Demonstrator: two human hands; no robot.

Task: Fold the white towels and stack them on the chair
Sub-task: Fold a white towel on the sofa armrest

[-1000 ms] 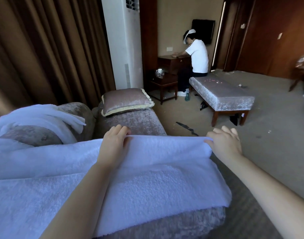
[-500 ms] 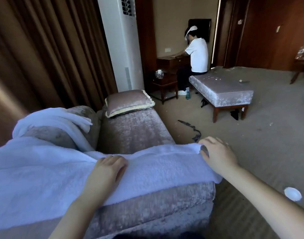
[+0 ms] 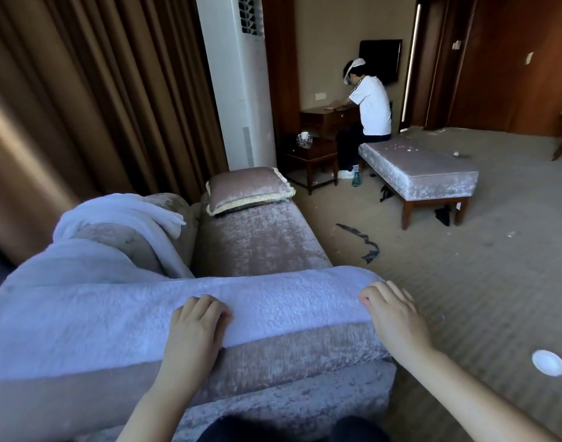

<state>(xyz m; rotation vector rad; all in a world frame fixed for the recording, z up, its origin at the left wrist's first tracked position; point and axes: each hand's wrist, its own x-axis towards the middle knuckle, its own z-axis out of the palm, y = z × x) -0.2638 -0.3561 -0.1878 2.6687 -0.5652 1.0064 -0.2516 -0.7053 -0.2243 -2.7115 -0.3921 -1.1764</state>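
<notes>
the white towel (image 3: 273,298) lies across the near end of the couch (image 3: 257,240), its front edge along the seat's lip. my left hand (image 3: 197,327) curls over that edge and grips it; my right hand (image 3: 394,317) grips the towel's right corner. bare carpet (image 3: 480,282) opens to the right.

left grip (image 3: 197,327): bare | left forearm (image 3: 165,393): bare to 7 o'clock edge | right grip (image 3: 396,317): bare | right forearm (image 3: 480,393): bare to 5 o'clock edge | dark clothing (image 3: 273,430): two rounded shapes at 6 o'clock
</notes>
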